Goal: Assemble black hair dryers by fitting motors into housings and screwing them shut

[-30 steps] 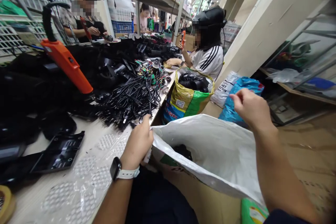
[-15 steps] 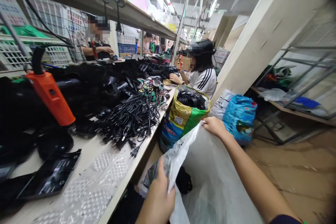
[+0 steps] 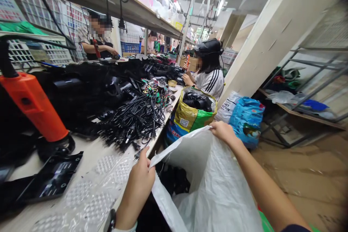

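Note:
A large white woven sack [image 3: 223,177] gapes in front of me, with dark black pieces [image 3: 175,179] lying inside it. My left hand [image 3: 141,179] is closed on the sack's left rim, beside the table edge. At the far rim my right hand [image 3: 223,131] pinches the sack's edge between thumb and fingers. Left of the sack, on the table, lies a heap of black power cords [image 3: 130,119] with plugs. Small circuit boards and motors [image 3: 157,90] sit at the back of that heap.
An orange electric screwdriver [image 3: 38,105] hangs at the left. Black plastic housings [image 3: 89,83] cover much of the table. A filled yellow-green sack [image 3: 190,114] and a blue sack [image 3: 247,119] stand beyond mine. A co-worker [image 3: 210,76] sits along the table; another [image 3: 98,40] works across it.
My right hand, empty one second ago, has taken the far rim. My left hand has shifted along the near rim and spread the mouth leftward. The view has tilted up.

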{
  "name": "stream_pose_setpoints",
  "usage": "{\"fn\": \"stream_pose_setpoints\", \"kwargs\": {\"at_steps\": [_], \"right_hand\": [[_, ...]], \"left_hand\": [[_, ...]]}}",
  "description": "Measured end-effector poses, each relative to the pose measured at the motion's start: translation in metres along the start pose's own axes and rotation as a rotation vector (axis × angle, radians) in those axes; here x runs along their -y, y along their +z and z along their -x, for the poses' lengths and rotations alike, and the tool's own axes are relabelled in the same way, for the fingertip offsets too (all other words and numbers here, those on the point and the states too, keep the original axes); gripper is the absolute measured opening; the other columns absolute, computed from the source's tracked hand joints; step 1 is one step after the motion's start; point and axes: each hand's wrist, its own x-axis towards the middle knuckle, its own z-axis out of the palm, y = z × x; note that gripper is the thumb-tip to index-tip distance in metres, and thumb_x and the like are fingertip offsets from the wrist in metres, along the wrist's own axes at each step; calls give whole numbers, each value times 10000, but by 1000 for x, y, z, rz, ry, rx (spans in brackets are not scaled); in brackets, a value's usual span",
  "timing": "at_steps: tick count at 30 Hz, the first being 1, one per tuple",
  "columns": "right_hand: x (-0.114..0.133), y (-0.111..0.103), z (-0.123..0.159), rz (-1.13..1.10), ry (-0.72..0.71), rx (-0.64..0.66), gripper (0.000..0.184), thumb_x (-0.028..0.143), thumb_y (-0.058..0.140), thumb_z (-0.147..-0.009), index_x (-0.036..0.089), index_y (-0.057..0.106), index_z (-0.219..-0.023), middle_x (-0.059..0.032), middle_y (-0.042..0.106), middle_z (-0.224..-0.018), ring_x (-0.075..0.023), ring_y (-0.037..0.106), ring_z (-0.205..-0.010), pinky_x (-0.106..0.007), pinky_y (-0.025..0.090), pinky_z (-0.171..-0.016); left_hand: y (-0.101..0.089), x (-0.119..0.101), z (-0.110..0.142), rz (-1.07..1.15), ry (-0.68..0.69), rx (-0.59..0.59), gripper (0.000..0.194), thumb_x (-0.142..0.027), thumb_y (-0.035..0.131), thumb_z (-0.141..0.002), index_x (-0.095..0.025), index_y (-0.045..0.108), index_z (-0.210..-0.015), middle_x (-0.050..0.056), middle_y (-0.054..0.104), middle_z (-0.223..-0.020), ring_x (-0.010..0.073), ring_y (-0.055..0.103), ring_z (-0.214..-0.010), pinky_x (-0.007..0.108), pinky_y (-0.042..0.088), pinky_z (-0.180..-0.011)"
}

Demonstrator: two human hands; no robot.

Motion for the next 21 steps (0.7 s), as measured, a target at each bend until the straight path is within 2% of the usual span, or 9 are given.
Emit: {"fn": "stream_pose_setpoints", "kwargs": {"at_steps": [3,5,7,9,11,13,15,18,21], "right_hand": [[6,-2,-7,34,-30,-10,233,358,560,-976,163,662,-1056,-61,688,-1052,-185,663,-959,-381,549,-850],[7,-9,-15,55,-47,-17,230,351,562,-975,160,659,-1060,-62,683,-1061,-193,657,-983,-400,543,-874],[6,-17,-24,70,-59,-20,231,350,566,-973,155,658,-1056,-62,683,-1054,-198,656,-989,-412,539,-884],[4,-24,-33,75,-65,-23,238,355,571,-970,151,658,-1057,-63,683,-1052,-201,655,-991,-421,534,-892],[3,-27,-41,70,-66,-23,244,362,573,-966,151,660,-1054,-67,684,-1061,-204,653,-998,-430,525,-905],[4,-26,-45,47,-70,-16,241,357,570,-963,150,669,-1038,-77,692,-1058,-213,654,-1006,-437,516,-910],[5,-23,-45,-3,-87,1,230,335,550,-960,161,689,-1016,-90,709,-1051,-236,660,-1023,-421,511,-900],[-6,-15,-27,-127,-109,21,308,388,546,-933,214,664,-1158,-82,708,-1150,-253,651,-1091,-343,501,-900],[-37,6,22,-243,-31,34,675,546,595,-841,169,481,-1390,-109,704,-1162,-249,678,-1038,-291,525,-854]], "left_hand": [[1,6,11,-11,-16,-8,505,-262,431,-874,-122,392,-1357,-17,570,-730,197,627,-672,290,456,-668],[1,7,20,-71,-4,-15,600,-391,463,-889,-113,334,-1405,2,595,-777,215,645,-686,306,462,-664],[2,6,31,-171,4,40,732,-443,492,-883,-97,230,-1473,46,644,-831,243,669,-715,315,463,-653],[6,7,41,-241,-22,174,749,-350,481,-901,-74,143,-1509,92,691,-844,265,694,-757,314,460,-659],[12,7,50,-207,-44,310,693,-209,419,-917,-65,112,-1521,125,724,-876,262,711,-837,307,464,-723],[17,8,54,-137,-60,364,646,-131,352,-924,-72,124,-1525,148,737,-942,254,710,-909,307,459,-782],[21,8,55,-121,-80,365,618,-117,318,-933,-86,149,-1526,151,742,-957,258,710,-904,311,457,-767],[20,6,52,-205,-124,347,561,-120,287,-957,-100,221,-1514,146,746,-942,269,711,-878,317,444,-714],[16,3,47,-297,-149,319,546,-155,333,-974,-89,237,-1508,142,748,-949,273,711,-903,320,435,-711]]}}
